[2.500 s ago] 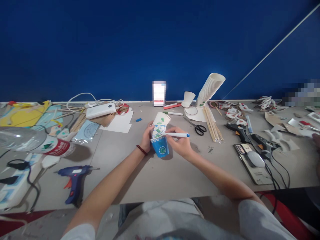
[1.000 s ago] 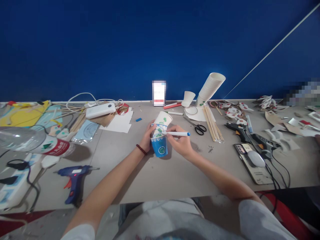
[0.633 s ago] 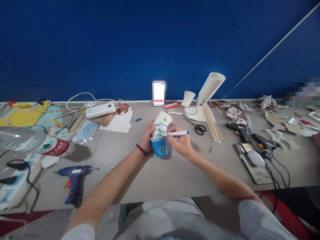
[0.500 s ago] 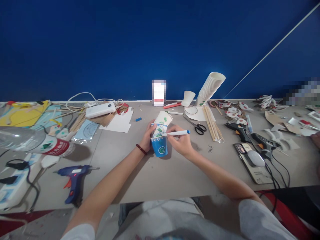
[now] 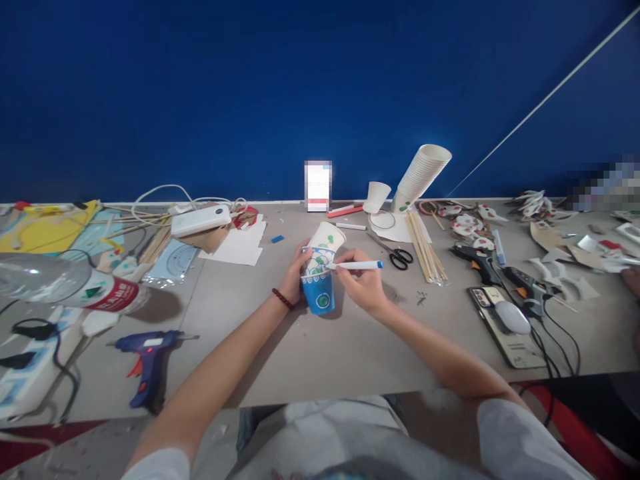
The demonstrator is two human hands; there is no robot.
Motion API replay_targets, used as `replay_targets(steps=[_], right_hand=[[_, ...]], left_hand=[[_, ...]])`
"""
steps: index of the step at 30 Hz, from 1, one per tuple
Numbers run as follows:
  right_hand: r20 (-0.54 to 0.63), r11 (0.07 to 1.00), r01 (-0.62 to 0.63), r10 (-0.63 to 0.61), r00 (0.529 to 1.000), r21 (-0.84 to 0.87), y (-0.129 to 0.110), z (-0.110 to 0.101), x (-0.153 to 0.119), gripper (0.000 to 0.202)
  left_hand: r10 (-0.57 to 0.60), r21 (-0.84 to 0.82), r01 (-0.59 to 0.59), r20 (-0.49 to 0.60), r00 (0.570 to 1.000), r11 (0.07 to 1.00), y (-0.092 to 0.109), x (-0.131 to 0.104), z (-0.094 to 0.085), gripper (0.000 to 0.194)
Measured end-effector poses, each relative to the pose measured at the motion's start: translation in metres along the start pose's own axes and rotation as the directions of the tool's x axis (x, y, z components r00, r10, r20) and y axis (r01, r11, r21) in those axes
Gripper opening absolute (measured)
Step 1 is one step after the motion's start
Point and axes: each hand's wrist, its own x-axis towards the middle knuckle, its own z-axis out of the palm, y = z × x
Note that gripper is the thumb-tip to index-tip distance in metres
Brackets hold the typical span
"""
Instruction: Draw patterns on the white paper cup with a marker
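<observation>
My left hand (image 5: 295, 276) is wrapped round the left side of some joined paper cups, a dark bead bracelet on its wrist. The lowest cup (image 5: 319, 295) is blue with a round green logo; above it sits a section with blue curved outlines (image 5: 318, 259), topped by a tilted white cup (image 5: 327, 237). My right hand (image 5: 362, 283) pinches a white marker (image 5: 357, 265) with a blue end pointing right. The marker's tip is at the right side of the outlined section.
A glue gun (image 5: 150, 360), water bottle (image 5: 115, 293) and power strip (image 5: 35, 373) lie left. Scissors (image 5: 400, 258), wooden sticks (image 5: 423, 250), stacked cups (image 5: 423, 175) and a phone (image 5: 505, 333) are right. A lit phone (image 5: 318, 187) stands behind. Another person's hand (image 5: 631, 279) shows at the right edge.
My right hand and the marker have shifted slightly to the right. The cups and my left hand have hardly moved.
</observation>
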Motion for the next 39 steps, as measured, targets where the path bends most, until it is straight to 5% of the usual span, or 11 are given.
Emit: replay_targets(steps=[39], right_hand=[[0.019, 1.0, 0.014, -0.014, 1.0, -0.009, -0.003, -0.0007, 0.0002, 0.004]], left_hand=[[-0.001, -0.012, 0.001, -0.017, 1.0, 1.0, 0.0001, -0.0008, 0.0015, 0.049]])
